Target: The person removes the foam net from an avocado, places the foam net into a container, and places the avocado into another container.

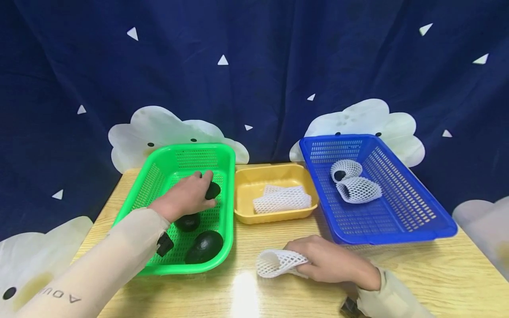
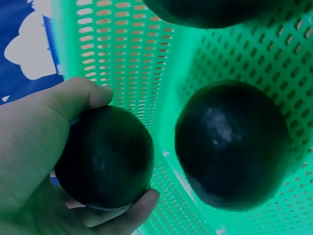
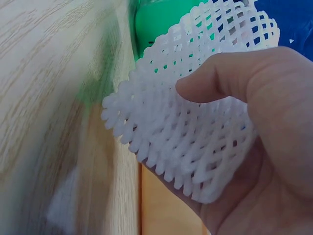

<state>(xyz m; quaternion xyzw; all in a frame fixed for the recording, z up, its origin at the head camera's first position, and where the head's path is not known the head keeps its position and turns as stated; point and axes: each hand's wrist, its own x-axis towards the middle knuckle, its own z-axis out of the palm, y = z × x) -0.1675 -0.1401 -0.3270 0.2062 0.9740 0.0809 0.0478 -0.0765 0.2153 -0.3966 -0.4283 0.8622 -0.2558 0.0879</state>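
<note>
Inside the green basket point(image 1: 228, 212), my left hand point(image 1: 184, 196) grips a dark avocado point(image 2: 105, 156), thumb on one side and fingers curled round the other. Two more avocados are close by: one point(image 1: 188, 222) under the hand and another point(image 1: 204, 246) at the basket's near end. Over the table's front part, my right hand point(image 1: 324, 260) holds a white foam net sleeve point(image 3: 171, 112), its thumb pressed on the mesh. The sleeve's mouth gapes toward the left in the head view.
A yellow tray point(image 1: 242, 214) with white foam net sleeves point(image 1: 283, 199) stands between the baskets. In the blue basket point(image 1: 397, 236) lie two sleeved avocados point(image 1: 359, 190). A dark blue patterned curtain point(image 1: 262, 79) hangs behind the wooden table point(image 1: 278, 300).
</note>
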